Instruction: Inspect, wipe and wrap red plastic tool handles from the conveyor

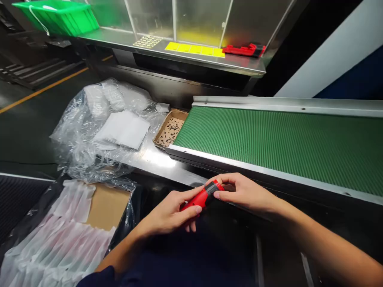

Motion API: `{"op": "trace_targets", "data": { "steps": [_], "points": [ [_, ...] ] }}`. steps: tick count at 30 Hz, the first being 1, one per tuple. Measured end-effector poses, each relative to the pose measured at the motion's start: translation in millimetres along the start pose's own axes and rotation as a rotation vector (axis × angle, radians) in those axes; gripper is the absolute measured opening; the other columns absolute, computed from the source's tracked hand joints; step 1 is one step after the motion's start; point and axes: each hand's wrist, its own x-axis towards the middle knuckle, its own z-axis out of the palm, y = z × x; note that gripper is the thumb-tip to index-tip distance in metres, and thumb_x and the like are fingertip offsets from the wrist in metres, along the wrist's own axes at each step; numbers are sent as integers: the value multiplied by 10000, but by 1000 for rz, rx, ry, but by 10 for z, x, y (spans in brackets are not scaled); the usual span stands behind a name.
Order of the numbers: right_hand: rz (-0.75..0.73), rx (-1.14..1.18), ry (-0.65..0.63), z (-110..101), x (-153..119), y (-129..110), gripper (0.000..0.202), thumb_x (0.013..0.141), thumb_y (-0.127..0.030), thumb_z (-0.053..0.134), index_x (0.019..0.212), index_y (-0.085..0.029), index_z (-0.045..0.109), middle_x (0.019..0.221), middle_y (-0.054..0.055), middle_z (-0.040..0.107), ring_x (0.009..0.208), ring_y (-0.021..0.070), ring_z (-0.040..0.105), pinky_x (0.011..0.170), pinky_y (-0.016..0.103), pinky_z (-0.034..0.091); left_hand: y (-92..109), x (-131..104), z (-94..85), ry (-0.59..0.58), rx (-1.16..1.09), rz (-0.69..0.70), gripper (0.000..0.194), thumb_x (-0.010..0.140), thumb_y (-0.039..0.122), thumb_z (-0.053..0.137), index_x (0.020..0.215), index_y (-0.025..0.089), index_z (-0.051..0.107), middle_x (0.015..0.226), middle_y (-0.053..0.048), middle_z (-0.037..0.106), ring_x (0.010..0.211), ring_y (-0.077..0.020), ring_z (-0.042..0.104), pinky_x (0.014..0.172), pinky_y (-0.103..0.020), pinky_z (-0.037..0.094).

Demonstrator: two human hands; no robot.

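Note:
A red and black device [198, 200] is held between my two hands, in front of the green conveyor belt's near rail. My left hand [172, 211] is wrapped round its red body, with the thumb on top. The fingers of my right hand [235, 189] pinch its far end, beside the dark grey part. Its underside is hidden by my hands.
Green conveyor belt [269, 143] at right; cardboard tray [169, 129] with small black bits at its end. White sleeves [122, 129] on plastic, left. Lower left, a box [109, 205] of wrapped items. Shelf [119, 36] behind holds a green bin [64, 18], yellow labels [194, 49], red part [242, 50].

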Motion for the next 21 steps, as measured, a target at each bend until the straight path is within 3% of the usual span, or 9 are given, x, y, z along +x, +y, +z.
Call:
{"op": "trace_targets", "data": {
  "steps": [3, 8, 10, 13, 15, 17, 19, 21],
  "points": [
    [-12, 41, -60, 28, 378, -211, 281, 781, -452, 699, 861, -185, 667, 914, 39, 696, 871, 205, 645, 834, 340, 506, 25, -76, -352, 35, -158, 20, 625, 904, 429, 646, 1464, 236, 444, 834, -51, 661, 584, -154, 671, 473, -173, 492],
    [-60, 158, 48, 188, 1005, -541, 410, 804, -579, 675, 790, -169, 657, 927, 60, 692, 876, 196, 628, 845, 337, 482, 63, -116, -947, 67, -349, 53, 647, 864, 439, 704, 1436, 234, 482, 1065, -138, 686, 579, -152, 680, 464, -177, 508],
    [-71, 139, 139, 208, 1293, -642, 410, 791, -579, 679, 771, -171, 649, 906, 60, 695, 842, 193, 627, 811, 338, 488, 77, -118, -1178, 97, -387, 69, 673, 853, 445, 721, 1436, 210, 480, 1050, -150, 693, 578, -161, 686, 468, -183, 519],
    [-160, -163, 392, 121, 1772, -741, 328, 826, -508, 618, 828, -188, 691, 843, 52, 696, 783, 198, 616, 772, 355, 494, 88, -119, -1510, 122, -449, 92, 737, 828, 458, 749, 1443, 173, 461, 1010, -158, 703, 556, -181, 685, 448, -200, 520],
    [-186, -384, 574, 29, 2049, -787, 272, 825, -397, 590, 973, -206, 715, 893, 52, 714, 761, 199, 623, 769, 373, 506, 96, -116, -1714, 128, -465, 98, 770, 814, 471, 760, 1445, 158, 451, 1018, -166, 703, 543, -188, 682, 432, -208, 512],
    [-162, -455, 659, -25, 2218, -838, 369, 802, -326, 591, 1146, -229, 682, 995, 52, 727, 782, 201, 649, 772, 381, 528, 110, -104, -1896, 133, -458, 86, 796, 809, 484, 760, 1452, 148, 434, 1040, -173, 698, 546, -191, 682, 431, -215, 511],
    [-146, -418, 602, -1, 2254, -903, 379, 803, -366, 609, 1153, -240, 684, 1039, 56, 727, 856, 216, 670, 789, 381, 545, 127, -85, -2043, 149, -433, 71, 812, 816, 492, 748, 1466, 143, 410, 1062, -177, 692, 551, -184, 680, 441, -219, 514],
    [-146, -363, 494, 94, 2190, -976, 316, 807, -457, 623, 1013, -242, 726, 1116, 65, 710, 978, 238, 663, 842, 384, 543, 138, -63, -2143, 165, -387, 68, 813, 831, 494, 726, 1484, 151, 384, 1078, -171, 686, 562, -176, 678, 460, -223, 520]
  ]
}}
